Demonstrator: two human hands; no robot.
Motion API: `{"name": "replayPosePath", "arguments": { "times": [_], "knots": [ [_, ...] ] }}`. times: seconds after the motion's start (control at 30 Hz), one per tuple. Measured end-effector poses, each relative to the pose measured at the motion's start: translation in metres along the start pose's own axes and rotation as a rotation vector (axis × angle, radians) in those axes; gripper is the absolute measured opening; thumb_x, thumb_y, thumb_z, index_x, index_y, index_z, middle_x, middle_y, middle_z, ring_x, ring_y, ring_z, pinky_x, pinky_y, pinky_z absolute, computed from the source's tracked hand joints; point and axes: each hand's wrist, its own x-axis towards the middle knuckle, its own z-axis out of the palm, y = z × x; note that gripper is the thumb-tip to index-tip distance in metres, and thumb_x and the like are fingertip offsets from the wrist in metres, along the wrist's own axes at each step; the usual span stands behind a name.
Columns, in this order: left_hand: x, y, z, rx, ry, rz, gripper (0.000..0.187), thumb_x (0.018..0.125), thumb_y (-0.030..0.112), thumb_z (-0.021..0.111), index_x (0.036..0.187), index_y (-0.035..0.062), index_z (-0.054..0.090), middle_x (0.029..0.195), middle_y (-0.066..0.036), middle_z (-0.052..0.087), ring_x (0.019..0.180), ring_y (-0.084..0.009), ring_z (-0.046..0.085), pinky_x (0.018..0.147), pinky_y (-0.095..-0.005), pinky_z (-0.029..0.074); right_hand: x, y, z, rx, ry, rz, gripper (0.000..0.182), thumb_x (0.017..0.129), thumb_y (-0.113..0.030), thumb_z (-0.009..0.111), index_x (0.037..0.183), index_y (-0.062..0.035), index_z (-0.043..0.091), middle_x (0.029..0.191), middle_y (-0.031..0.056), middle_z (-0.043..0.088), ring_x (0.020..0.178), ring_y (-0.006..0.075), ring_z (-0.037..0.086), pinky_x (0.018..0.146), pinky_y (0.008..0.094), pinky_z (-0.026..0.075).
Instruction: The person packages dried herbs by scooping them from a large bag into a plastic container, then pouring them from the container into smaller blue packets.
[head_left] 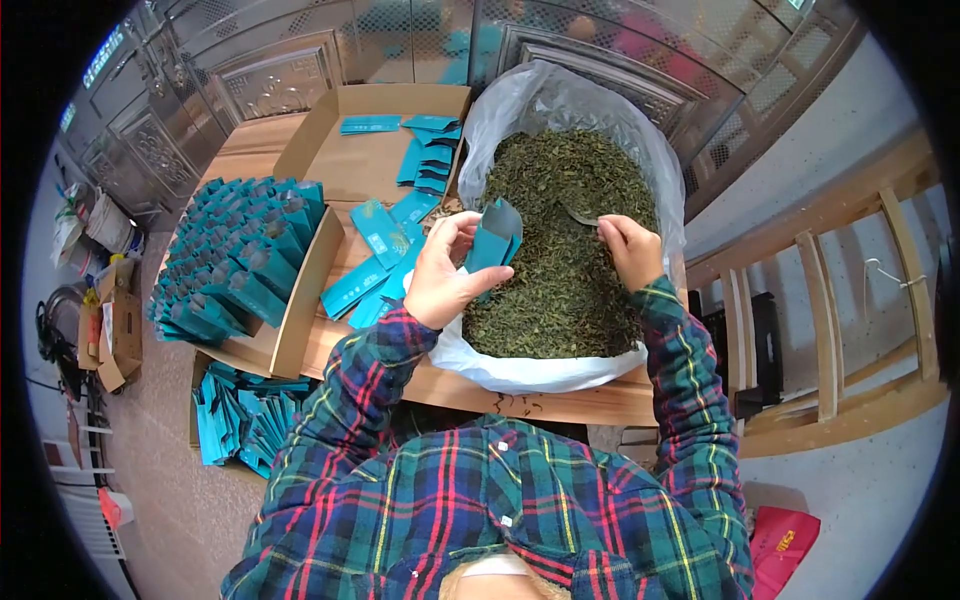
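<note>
My left hand grips a teal paper packet upright, its mouth open at the top, over the left side of the dried leaves. Between the thumb and fingers of my right hand is the handle of a metal spoon. The spoon's tip lies among the dark green dried leaves, so its bowl is partly hidden. A large clear plastic bag with rolled-down edges surrounds the leaves. Flat teal packets lie loose on the table, left of my left hand.
Many open-topped teal packets stand packed in a cardboard tray at left. Behind it, another cardboard box holds several flat packets. More packets fill a box below the table edge. A wooden frame stands at right.
</note>
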Motion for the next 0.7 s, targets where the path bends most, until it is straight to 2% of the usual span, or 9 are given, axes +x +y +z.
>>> {"name": "replayPosePath", "arguments": {
  "times": [0.33,0.43,0.53,0.57,0.67,0.7],
  "knots": [
    [0.033,-0.005,0.008,0.417,-0.050,0.114,0.062,0.062,0.013,0.080,0.115,0.0037,0.048,0.104,-0.007,0.048,0.098,-0.0191,0.051,0.089,-0.0317,0.041,-0.010,-0.056,-0.068,0.248,-0.069,-0.038,0.014,0.088,-0.005,0.055,0.096,0.0044,0.062,0.081,0.0080,0.066,0.078,0.0113,0.063,0.072,0.0223,0.051],
    [0.035,-0.011,0.016,0.485,-0.065,0.204,0.063,0.058,0.018,0.080,0.112,0.0056,0.050,0.104,-0.013,0.048,0.097,-0.0287,0.051,0.086,-0.0358,0.043,-0.009,-0.066,-0.079,0.302,-0.120,-0.046,0.013,0.087,-0.003,0.055,0.096,0.0045,0.062,0.082,0.0075,0.065,0.078,0.0110,0.063,0.072,0.0219,0.051],
    [0.033,-0.010,0.022,0.532,-0.073,0.286,0.060,0.059,0.016,0.079,0.111,0.0055,0.050,0.104,-0.014,0.047,0.098,-0.0301,0.051,0.087,-0.0365,0.043,0.002,-0.076,-0.085,0.264,-0.310,-0.136,0.014,0.088,-0.006,0.055,0.096,0.0039,0.062,0.081,0.0075,0.065,0.076,0.0111,0.062,0.071,0.0218,0.051],
    [0.033,-0.009,0.025,0.556,-0.079,0.329,0.059,0.059,0.015,0.078,0.111,0.0054,0.050,0.104,-0.014,0.047,0.099,-0.0308,0.050,0.087,-0.0369,0.043,0.008,-0.080,-0.088,0.264,-0.304,-0.134,0.014,0.088,-0.006,0.055,0.096,0.0039,0.062,0.081,0.0075,0.065,0.076,0.0111,0.062,0.071,0.0218,0.051],
    [0.025,0.000,0.035,0.580,-0.125,0.407,0.060,0.059,0.011,0.078,0.112,0.0049,0.050,0.105,-0.013,0.048,0.101,-0.0292,0.050,0.088,-0.0349,0.042,0.027,-0.092,-0.092,0.147,-0.645,-0.205,0.021,0.090,-0.017,0.055,0.089,0.0023,0.063,0.072,0.0049,0.064,0.065,0.0104,0.061,0.061,0.0220,0.050],
    [0.021,0.002,0.038,0.591,-0.146,0.441,0.061,0.060,0.010,0.079,0.113,0.0046,0.050,0.105,-0.013,0.049,0.102,-0.0284,0.050,0.088,-0.0339,0.042,0.029,-0.095,-0.090,0.148,-0.636,-0.200,0.021,0.090,-0.017,0.055,0.089,0.0023,0.063,0.072,0.0049,0.064,0.065,0.0104,0.061,0.061,0.0220,0.050]
  ]
}}
